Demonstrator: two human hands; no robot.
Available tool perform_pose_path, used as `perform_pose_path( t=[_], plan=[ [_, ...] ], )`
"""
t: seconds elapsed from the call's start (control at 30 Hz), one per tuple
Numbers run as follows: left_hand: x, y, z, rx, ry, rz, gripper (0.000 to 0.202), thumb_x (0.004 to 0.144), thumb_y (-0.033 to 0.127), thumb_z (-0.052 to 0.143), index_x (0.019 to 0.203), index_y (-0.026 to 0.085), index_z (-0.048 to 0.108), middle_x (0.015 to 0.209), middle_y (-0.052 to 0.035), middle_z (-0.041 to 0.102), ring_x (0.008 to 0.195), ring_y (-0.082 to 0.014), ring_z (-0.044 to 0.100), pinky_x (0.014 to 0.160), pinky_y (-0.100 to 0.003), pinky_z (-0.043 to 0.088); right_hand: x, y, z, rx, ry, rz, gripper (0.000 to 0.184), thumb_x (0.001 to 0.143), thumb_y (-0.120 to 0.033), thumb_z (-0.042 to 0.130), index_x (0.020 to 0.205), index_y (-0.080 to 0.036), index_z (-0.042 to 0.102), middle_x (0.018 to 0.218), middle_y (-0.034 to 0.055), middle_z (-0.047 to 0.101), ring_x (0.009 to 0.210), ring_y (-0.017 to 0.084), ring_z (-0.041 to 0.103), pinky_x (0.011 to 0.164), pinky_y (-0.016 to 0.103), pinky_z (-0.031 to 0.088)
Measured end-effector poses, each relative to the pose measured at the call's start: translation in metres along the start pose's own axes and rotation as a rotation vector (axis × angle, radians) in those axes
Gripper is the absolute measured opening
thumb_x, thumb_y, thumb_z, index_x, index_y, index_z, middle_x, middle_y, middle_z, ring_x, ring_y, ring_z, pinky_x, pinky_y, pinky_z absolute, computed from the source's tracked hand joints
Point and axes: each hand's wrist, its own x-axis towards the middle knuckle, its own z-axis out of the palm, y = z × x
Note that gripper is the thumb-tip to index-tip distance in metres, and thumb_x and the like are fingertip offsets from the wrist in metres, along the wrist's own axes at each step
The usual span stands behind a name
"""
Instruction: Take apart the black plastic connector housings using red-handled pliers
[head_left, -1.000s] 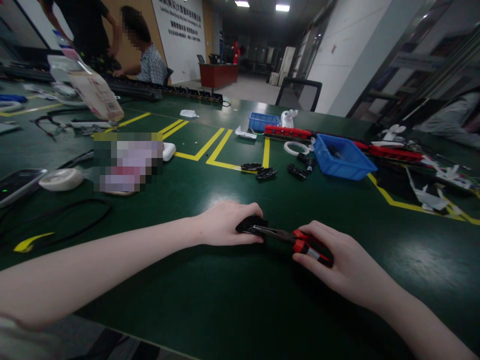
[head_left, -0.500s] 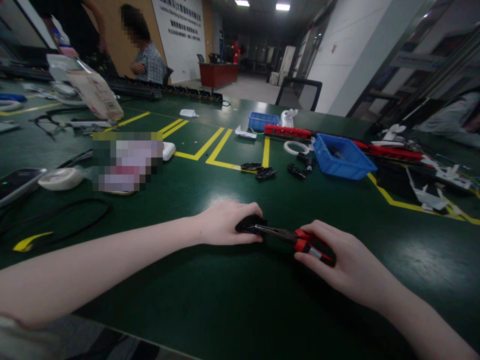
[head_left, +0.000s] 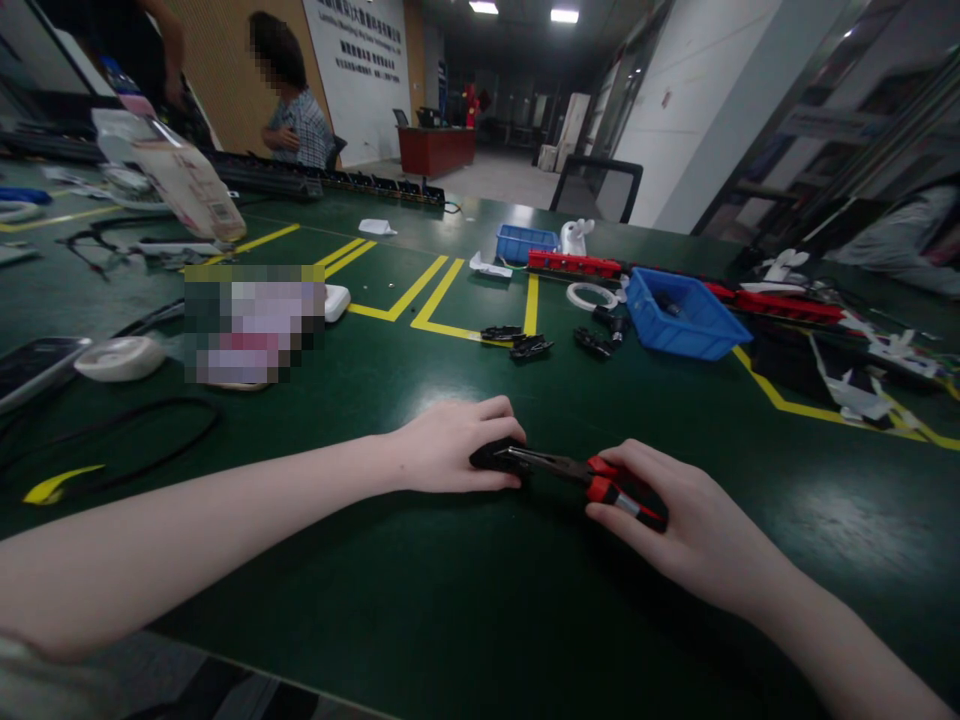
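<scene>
1. My left hand (head_left: 450, 445) stays cupped over the small black part (head_left: 495, 455), pinning it to the green worktop (head_left: 465, 600); my forefinger has lifted slightly.
2. My right hand (head_left: 675, 525) keeps gripping the red-handled pliers (head_left: 592, 480), their tips at the part.
3. Beyond, the blue bin (head_left: 686, 320) is unmoved.

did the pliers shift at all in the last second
No. The pliers sit the same way against the yellow floor-tape line as before, right hand on the red handles, nose at the black part under the left hand.
</scene>
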Motion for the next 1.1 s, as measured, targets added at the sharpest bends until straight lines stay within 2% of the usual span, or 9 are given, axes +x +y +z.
perform_pose_path(
  t=[0.27,0.43,0.5,0.57,0.67,0.73,1.1],
  plan=[
    [0.0021,-0.0043,0.0024,0.068,0.005,0.036,0.045,0.083,0.053,0.060,0.113,0.020,0.055,0.112,-0.0073,0.054,0.098,-0.0228,0.054,0.081,-0.034,0.043,0.0024,0.0017,0.0023,0.001,0.028,-0.007,0.028,0.084,-0.045,0.054,0.099,-0.022,0.058,0.091,0.0057,0.064,0.078,0.019,0.061,0.066,0.033,0.050],
    [-0.0002,-0.0027,0.0009,0.072,0.019,0.066,0.063,0.076,0.062,0.063,0.121,0.019,0.052,0.120,-0.0102,0.053,0.106,-0.0270,0.051,0.087,-0.039,0.039,0.0029,0.0031,0.0034,-0.008,0.040,-0.012,0.029,0.084,-0.046,0.054,0.099,-0.022,0.058,0.091,0.0059,0.064,0.077,0.019,0.062,0.067,0.033,0.050],
    [-0.0020,-0.0010,-0.0008,0.052,0.046,0.089,0.063,0.078,0.058,0.063,0.124,0.019,0.050,0.126,-0.0113,0.051,0.113,-0.0281,0.049,0.094,-0.041,0.035,0.0026,0.0035,0.0037,-0.010,0.047,-0.009,0.029,0.084,-0.046,0.054,0.099,-0.022,0.059,0.091,0.0061,0.064,0.078,0.019,0.062,0.067,0.033,0.050],
    [-0.0037,0.0005,-0.0026,0.034,0.073,0.107,0.050,0.085,0.048,0.058,0.125,0.019,0.051,0.129,-0.0111,0.050,0.116,-0.0270,0.047,0.099,-0.041,0.030,0.0023,0.0039,0.0038,-0.011,0.044,-0.009,0.029,0.084,-0.046,0.054,0.100,-0.022,0.059,0.092,0.0059,0.064,0.079,0.019,0.062,0.067,0.032,0.050],
    [-0.0046,0.0012,-0.0035,0.036,0.112,0.117,0.029,0.094,0.031,0.047,0.118,0.020,0.057,0.128,-0.0089,0.053,0.115,-0.0231,0.048,0.101,-0.040,0.028,0.0018,0.0046,0.0040,-0.004,0.047,-0.014,0.029,0.084,-0.046,0.054,0.100,-0.023,0.058,0.093,0.0053,0.064,0.080,0.019,0.062,0.068,0.032,0.051],
    [-0.0043,0.0005,-0.0030,0.045,0.127,0.130,0.026,0.096,0.023,0.042,0.114,0.020,0.060,0.125,-0.0074,0.056,0.115,-0.0214,0.048,0.101,-0.039,0.027,0.0016,0.0048,0.0042,0.002,0.057,-0.016,0.029,0.085,-0.046,0.053,0.101,-0.022,0.058,0.093,0.0052,0.064,0.080,0.019,0.062,0.068,0.032,0.051],
    [-0.0025,0.0001,-0.0018,0.049,0.098,0.129,0.028,0.097,0.021,0.040,0.118,0.021,0.057,0.122,-0.0067,0.059,0.113,-0.0212,0.049,0.100,-0.040,0.029,0.0059,0.0017,0.0102,-0.009,0.102,-0.052,0.029,0.085,-0.043,0.054,0.104,-0.022,0.056,0.097,0.0069,0.061,0.084,0.020,0.061,0.071,0.034,0.050]
  ],
)
